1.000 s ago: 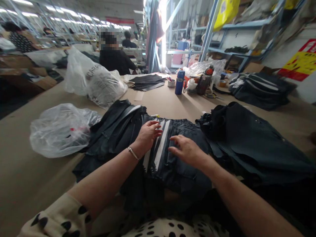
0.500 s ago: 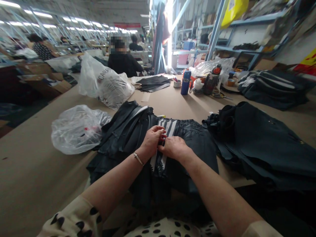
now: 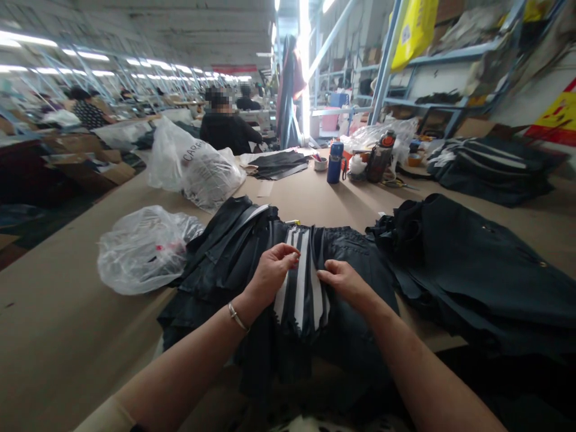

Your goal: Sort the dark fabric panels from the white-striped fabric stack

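Note:
A stack of dark fabric pieces with white strips (image 3: 302, 294) fans out in front of me, over a larger pile of dark cloth. My left hand (image 3: 273, 270), with a bracelet at the wrist, is at the stack's left side. Its thumb and forefinger are pinched together; what lies between them, if anything, is too small to make out. On the other side my right hand (image 3: 345, 281) is closed, thumb and forefinger at the edge of a white-striped fabric piece (image 3: 317, 294). Dark folded panels (image 3: 360, 252) lie beneath and beyond the right hand.
Left of the cloth sits a clear plastic bag (image 3: 139, 252), with a bigger bag (image 3: 207, 174) behind it. Dark garment pieces (image 3: 472, 276) are heaped at right. Farther back stand a blue flask (image 3: 335, 163), a dark bottle (image 3: 381, 159) and a small cup (image 3: 320, 164). A person (image 3: 227, 129) sits beyond the table.
My hands were close together over the strips and have moved apart, the right one to the right. More white strips show, spread wider between them. The camera view has tilted up slightly.

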The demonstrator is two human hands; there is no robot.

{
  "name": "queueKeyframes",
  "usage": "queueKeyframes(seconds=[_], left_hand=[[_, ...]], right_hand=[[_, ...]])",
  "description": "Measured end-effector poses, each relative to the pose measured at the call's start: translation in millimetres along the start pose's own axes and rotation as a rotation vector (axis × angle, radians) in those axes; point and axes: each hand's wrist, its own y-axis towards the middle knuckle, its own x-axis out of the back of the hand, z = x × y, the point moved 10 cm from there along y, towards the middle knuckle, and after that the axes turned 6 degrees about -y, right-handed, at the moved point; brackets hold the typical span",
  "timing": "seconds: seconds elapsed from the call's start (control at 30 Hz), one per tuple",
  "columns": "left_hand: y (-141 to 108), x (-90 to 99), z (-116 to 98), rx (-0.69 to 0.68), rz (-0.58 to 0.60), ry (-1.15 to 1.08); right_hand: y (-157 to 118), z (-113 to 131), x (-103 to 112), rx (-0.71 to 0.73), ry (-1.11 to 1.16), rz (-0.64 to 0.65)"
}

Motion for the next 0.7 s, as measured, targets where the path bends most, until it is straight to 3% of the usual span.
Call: queueKeyframes(seconds=[0.1, 0.17, 0.23, 0.3, 0.43, 0.5, 0.57, 0.63, 0.7], left_hand=[[-8, -11.9, -20, -0.082, 0.011, 0.107], [-10, -20.8, -23, -0.063, 0.047, 0.15], [-7, -26.3, -18, 0.007, 0.088, 0.201], [-1, -25.5, -12, 0.049, 0.106, 0.282], [11, -7.8, -21, -0.05, -0.015, 0.382], [11, -12.3, -10, 0.066, 0.05, 0.24], [1, -30.6, 9, 0.292, 0.189, 0.01], [-13, -49.5, 16, 0.463, 0.264, -0.205], [-20, -61.6, 7, 0.509, 0.248, -0.364]], right_hand=[[-14, -18, -1, -0.032, 0.422, -0.099], [-22, -19, -1, -0.02, 0.782, -0.155], [-29, -14, 5, 0.003, 0.907, -0.228], [-39, -8, 19, 0.018, 0.831, -0.335], [-63, 10, 47, 0.08, 0.586, -0.513], [-74, 27, 55, 0.208, 0.442, -0.555], [-80, 42, 56, 0.333, 0.335, -0.538], [-75, 39, 54, 0.308, 0.309, -0.484], [-65, 22, 55, 0.166, 0.415, -0.413]])
